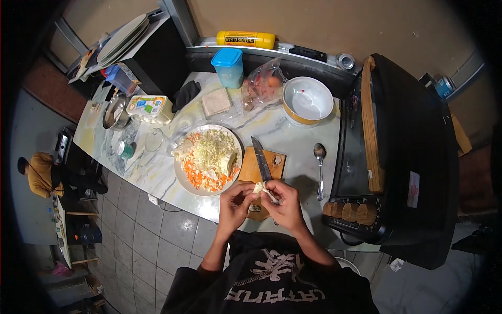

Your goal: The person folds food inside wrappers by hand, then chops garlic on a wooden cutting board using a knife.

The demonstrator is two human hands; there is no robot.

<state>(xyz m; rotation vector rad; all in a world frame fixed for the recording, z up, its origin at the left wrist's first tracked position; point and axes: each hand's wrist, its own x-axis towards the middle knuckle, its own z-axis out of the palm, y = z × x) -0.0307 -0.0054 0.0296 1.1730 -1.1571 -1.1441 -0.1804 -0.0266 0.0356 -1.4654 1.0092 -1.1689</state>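
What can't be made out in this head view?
In the head view:
Pale piece: partly covered by fingers of the left hand and right hand; too small to identify.
Knife: handle obscured by the hands.
Cutting board: partly covered by the hands.
Plastic bag: wrinkles obscure some contents.
Background person: hands too small.

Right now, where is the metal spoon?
In the head view, the metal spoon lies right of centre on the table, between the cutting board and the black oven, below the bowl in the picture.
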